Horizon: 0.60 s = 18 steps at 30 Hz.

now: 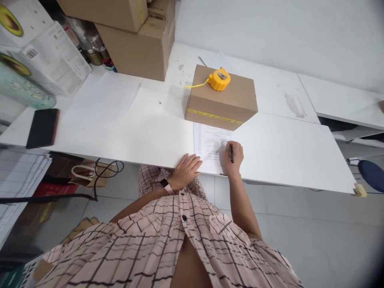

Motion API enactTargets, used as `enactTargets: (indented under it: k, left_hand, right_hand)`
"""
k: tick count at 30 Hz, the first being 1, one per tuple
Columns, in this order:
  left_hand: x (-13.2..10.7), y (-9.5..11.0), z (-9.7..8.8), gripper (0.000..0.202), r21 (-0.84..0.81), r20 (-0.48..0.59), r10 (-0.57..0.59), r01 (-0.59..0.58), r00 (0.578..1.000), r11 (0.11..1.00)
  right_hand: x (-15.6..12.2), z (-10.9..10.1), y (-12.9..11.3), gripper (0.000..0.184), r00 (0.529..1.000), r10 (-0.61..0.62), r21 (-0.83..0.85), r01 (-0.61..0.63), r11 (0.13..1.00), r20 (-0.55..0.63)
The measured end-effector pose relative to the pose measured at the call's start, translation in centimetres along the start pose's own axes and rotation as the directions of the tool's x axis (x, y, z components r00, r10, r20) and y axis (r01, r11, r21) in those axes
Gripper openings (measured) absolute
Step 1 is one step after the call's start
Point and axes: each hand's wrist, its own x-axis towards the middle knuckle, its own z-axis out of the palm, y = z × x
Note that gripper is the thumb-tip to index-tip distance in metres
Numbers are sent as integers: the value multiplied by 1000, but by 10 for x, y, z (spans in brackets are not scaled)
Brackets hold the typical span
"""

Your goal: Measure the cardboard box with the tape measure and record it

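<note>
A printed sheet of paper (210, 151) lies at the front edge of the white table, its far end against or under a cardboard box. My right hand (235, 156) is closed around a black pen (231, 153) and rests on the sheet's right side. Flat on the table edge, fingers stretched out, my left hand (187, 170) touches the sheet's lower left corner. The cardboard box (222, 100) has yellow printed tape along its near side. On top of it sits a yellow tape measure (219, 80) with its strap trailing left.
Large cardboard boxes (135, 52) are stacked at the back left. A phone (43, 128), white sheets (99, 100) and avocado-printed cartons (54, 60) occupy the table's left end. A black cable (95, 184) hangs below the edge. A blue stool (372, 175) stands at far right.
</note>
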Motion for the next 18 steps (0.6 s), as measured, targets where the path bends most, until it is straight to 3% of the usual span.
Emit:
enactTargets:
  k: [4,7,9,13,15,18]
  left_hand:
    - [7,-5,-31,42,-199,14,-40,42,999,979]
    - [42,-22,-71,40,-259,-150,-105,64,983,964]
    - [83,-39,-97,38,-218,-296,-108,43,949,975]
    - [188,-69,-132,52,-155,-440,-75,7,895,988]
    - [234,-77,-139,64,-144,-430,-107,49,897,988]
    - [279,-82,-138,77,-179,-266,-212,168,940,969]
  right_hand:
    - [15,-3,25,40,993,-32,-275,62,959,112]
    - [16,2,31,56,995,-30,-301,57,952,93]
    - [15,4,32,61,998,-21,-268,37,963,61]
    - [14,4,36,58,1000,-4,-193,8,981,20]
    - [14,4,37,55,1000,-19,-183,20,983,7]
    - [14,5,39,49,999,-41,-188,39,981,-2]
